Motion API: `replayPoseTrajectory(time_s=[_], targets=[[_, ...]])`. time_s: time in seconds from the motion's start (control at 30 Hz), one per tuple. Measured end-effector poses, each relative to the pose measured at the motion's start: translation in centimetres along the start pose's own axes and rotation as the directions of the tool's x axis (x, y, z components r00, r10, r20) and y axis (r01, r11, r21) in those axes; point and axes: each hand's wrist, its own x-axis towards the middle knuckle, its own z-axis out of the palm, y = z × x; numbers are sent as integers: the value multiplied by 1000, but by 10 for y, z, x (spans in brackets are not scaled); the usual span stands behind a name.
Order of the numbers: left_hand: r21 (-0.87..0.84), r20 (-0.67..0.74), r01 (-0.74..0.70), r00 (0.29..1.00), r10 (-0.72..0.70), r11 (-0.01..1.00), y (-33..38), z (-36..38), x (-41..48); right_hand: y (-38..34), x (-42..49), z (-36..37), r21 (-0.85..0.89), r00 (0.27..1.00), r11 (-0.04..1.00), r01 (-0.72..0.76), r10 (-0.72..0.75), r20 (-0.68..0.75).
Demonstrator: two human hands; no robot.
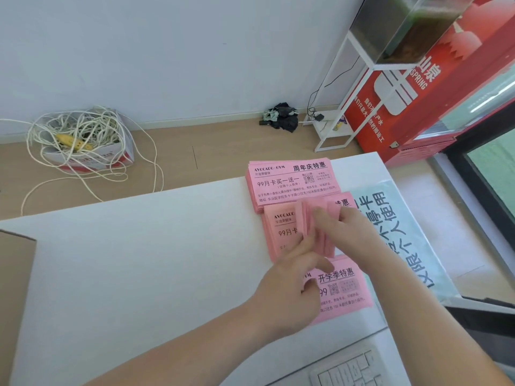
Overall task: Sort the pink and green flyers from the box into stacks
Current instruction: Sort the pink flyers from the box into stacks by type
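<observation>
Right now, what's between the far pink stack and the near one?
The head view shows a third pink stack there, with a bundle of pink flyers held over it by the left hand and right hand.

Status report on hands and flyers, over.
Left grip and right grip hold pink flyer bundle. Bundle over middle pink stack. Nothing in the way.

Bright, even daylight fills the room — the white table [125,260] almost glows. Shadows are soft and faint. The right hand [351,229] and the pink flyers [312,232] it holds look smeary; the red fridge [418,107] bends near the edge.
</observation>
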Motion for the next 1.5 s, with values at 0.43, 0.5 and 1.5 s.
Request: replayPoseTrajectory(time_s=[0.43, 0.5, 1.5], targets=[[-575, -101, 205, 943, -318, 792, -7, -8, 5, 6, 0, -4, 116, 993, 989, -94, 101, -61], [-436, 18, 215, 973, -230, 874, 3, -2, 8, 3, -3, -6, 202, 996, 975, -92, 88, 28], [-218, 94, 185, 981, -168, 958, -4, 16, 4, 24, 2, -18, 387, 998, 920, -54, 41, 41]])
